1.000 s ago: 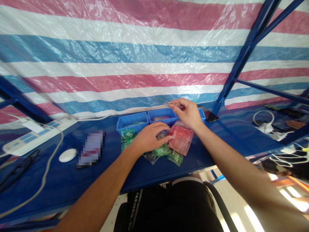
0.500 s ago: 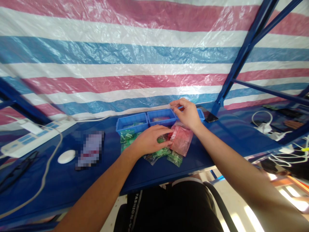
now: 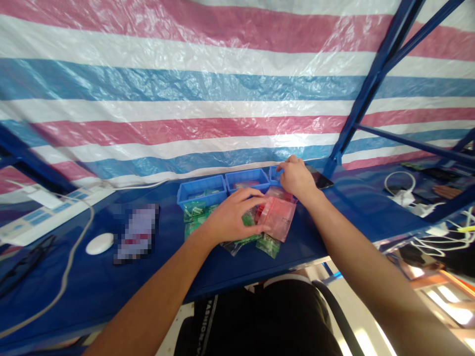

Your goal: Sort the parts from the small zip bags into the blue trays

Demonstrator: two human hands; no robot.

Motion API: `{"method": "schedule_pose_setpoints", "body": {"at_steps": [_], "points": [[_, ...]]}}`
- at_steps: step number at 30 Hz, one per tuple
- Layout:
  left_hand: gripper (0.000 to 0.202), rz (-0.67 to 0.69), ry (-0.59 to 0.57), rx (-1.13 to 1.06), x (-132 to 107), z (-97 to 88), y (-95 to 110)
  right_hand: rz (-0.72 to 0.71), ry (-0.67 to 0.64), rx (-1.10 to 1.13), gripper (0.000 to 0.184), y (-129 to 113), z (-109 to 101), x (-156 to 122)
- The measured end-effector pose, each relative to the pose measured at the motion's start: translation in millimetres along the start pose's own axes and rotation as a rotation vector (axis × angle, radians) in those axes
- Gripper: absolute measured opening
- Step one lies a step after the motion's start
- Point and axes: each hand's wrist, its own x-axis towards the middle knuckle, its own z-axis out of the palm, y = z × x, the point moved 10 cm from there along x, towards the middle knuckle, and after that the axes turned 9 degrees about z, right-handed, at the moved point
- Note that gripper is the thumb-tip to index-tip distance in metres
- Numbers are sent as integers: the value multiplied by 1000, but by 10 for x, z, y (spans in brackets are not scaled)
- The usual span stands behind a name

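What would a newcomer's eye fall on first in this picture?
The red, white and blue striped tarp fills the whole background. Below it, on the blue table, the left hand rests on a pile of small green bags and a red bag, while the right hand is at the rightmost blue tray.

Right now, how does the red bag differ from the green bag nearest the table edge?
The red bag is pink-red, the green bag green. The red bag is larger than the green bag. The red bag lies farther back; the green bag sits nearer the table's front edge. Both are see-through plastic.
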Motion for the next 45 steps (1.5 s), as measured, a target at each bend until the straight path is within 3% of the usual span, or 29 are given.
{"method": "schedule_pose_setpoints", "body": {"at_steps": [2,7,9,16,24,29,39,45], "points": [[59,39,-8,-12,7,28,42,-23,23,21,41,-26,-17,-1],[23,37,-48,-22,-19,149,-9,-105,62,93,32,-148,-55,-11],[25,26,-33,-15,-25,134,-19,-138,76,129,28,-196,-72,-19],[62,54,-25,-49,-2,100,90,-197,137,226,22,-265,-128,-36],[18,91,-28,-67,6,201,82,-236,175,298,23,-322,-149,-63],[14,66,6,-74,14,151,81,-245,187,411,19,-335,-209,-73],[10,-40,241,-56,-2,-166,9,-199,98,736,30,-350,-286,-78],[11,-130,405,8,-74,-353,-102,-154,-91,946,47,-390,-165,-64]]}}
